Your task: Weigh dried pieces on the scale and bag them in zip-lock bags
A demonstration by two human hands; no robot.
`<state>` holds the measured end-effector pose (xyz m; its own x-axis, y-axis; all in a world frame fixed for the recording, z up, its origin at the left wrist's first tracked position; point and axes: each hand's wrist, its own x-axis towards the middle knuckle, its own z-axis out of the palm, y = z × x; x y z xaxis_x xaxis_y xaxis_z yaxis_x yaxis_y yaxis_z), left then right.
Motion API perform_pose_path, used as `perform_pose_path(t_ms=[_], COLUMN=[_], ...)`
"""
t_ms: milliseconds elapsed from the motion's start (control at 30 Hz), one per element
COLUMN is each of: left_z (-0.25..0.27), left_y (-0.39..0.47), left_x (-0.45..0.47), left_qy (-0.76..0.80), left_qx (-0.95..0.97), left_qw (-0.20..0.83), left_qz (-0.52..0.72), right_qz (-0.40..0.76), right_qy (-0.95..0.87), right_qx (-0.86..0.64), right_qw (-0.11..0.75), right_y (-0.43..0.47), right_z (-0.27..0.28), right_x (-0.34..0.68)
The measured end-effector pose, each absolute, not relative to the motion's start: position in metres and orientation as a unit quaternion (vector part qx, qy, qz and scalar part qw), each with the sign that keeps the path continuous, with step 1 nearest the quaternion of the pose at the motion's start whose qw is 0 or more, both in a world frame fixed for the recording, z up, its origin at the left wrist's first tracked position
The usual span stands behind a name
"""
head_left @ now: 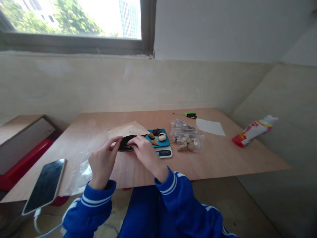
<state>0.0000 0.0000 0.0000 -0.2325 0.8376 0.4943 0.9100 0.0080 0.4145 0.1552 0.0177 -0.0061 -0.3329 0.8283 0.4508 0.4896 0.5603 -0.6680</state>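
Note:
A dark, flat, elongated piece [125, 142], whose kind I cannot make out, is held up between my hands over the table. My left hand [104, 162] pinches its left end between thumb and fingers. On its right part, the fingers of my right hand [146, 153] are closed, covering some of it. Just beyond my right hand sits a kitchen scale [165, 142] with a blue top and a white front. Several brown and dark dried pieces [154, 142] and a pale shell-like piece [162, 137] rest on it; its display digits are too small to read.
Brown paper [131, 127] lies behind my hands. Zip bags of dried pieces [189, 142] are right of the scale. Farther off are a screwdriver [190, 115], white paper [210, 127] and a bottle [255, 131]. A clear plastic bag [83, 173] and a cabled phone [46, 185] lie left.

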Motion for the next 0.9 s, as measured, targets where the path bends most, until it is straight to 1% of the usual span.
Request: perform_pose_path(t_ms=[100,167,267,367,467,533,600,700,800,900], left_z=[0.004,0.004,0.002,0.000,0.000,0.001,0.001,-0.004,-0.016,-0.031], left_y=[0.002,0.002,0.003,0.006,0.007,0.007,0.007,0.010,0.014,0.019], left_x=[-0.003,-0.004,-0.003,0.002,0.006,0.006,0.005,0.003,0.002,0.000], left_qy=[-0.709,-0.709,-0.710,-0.705,-0.699,-0.697,-0.695,-0.689,-0.679,-0.679], left_qx=[-0.616,-0.613,-0.610,-0.614,-0.622,-0.625,-0.626,-0.639,-0.666,-0.684], left_qw=[0.050,0.049,0.048,0.050,0.054,0.060,0.062,0.053,0.023,-0.001], left_qz=[-0.341,-0.344,-0.349,-0.351,-0.348,-0.346,-0.347,-0.339,-0.308,-0.268], right_qz=[0.206,0.186,0.132,0.085,0.039,0.029,0.032,0.051,0.083,0.101], right_qy=[-0.755,-0.742,-0.719,-0.718,-0.747,-0.766,-0.775,-0.767,-0.744,-0.723], right_qx=[-0.409,-0.437,-0.520,-0.583,-0.593,-0.576,-0.559,-0.539,-0.530,-0.538], right_qw=[0.470,0.473,0.442,0.371,0.300,0.284,0.293,0.344,0.398,0.421], right_y=[0.007,0.008,0.019,0.033,0.042,0.044,0.041,0.031,0.014,-0.004], right_z=[-0.009,-0.023,-0.052,-0.076,-0.089,-0.091,-0.090,-0.085,-0.078,-0.074], right_x=[0.194,0.227,0.270,0.289,0.288,0.285,0.285,0.291,0.299,0.306])
